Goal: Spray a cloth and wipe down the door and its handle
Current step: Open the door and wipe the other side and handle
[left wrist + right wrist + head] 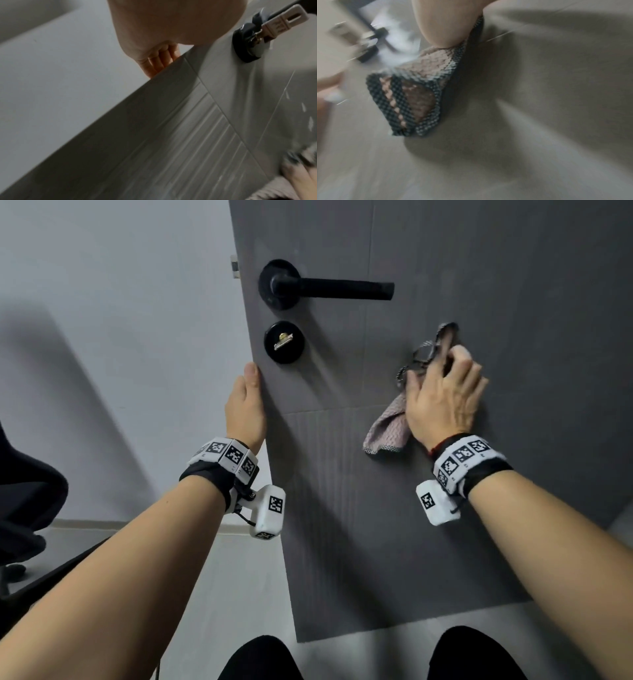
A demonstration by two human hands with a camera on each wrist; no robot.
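Grips edge of dark grey panelled door [394, 559] with left hand [245, 409], fingers curled behind it. Presses pink waffle-weave cloth with dark checked border [387, 429] to door face with right hand [445, 398], fingers bent over it, below black lever handle [329, 288].

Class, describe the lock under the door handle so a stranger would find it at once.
On the dark grey door, find the black lever handle near the left edge. Directly below sits a smaller black round lock; unlike the handle, it has no lever, only a metal key in its centre.
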